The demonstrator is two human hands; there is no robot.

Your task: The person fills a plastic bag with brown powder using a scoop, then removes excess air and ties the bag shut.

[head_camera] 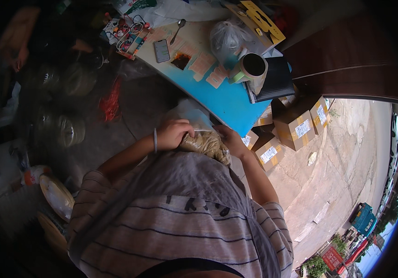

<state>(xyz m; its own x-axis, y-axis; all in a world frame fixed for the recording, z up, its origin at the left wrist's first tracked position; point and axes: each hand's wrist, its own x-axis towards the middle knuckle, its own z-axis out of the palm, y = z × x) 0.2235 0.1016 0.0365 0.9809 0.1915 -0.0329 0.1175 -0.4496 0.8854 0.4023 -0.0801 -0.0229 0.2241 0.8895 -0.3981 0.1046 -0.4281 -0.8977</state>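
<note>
A clear plastic bag (195, 114) with tan, dried-looking pieces (205, 143) inside is held against the apron (192, 173). What the pieces are cannot be told. My left hand (175, 133) has its fingers curled over the bag's left side, just above the contents. On the opposite side, my right hand (233, 139) grips the bag's upper right edge, its fingertips partly hidden. The bag's clear upper part stands up between the two hands, close to the table's (235, 111) near edge.
On the table are a smartphone (161, 50), a spoon (178, 32), a mug (249, 66), a black folder (272, 80) and a knotted plastic bag (228, 38). Taped cardboard boxes (294, 130) stand at right. Red netting (110, 104) and filled bags (70, 130) lie left. Another person's arm (18, 38) shows upper left.
</note>
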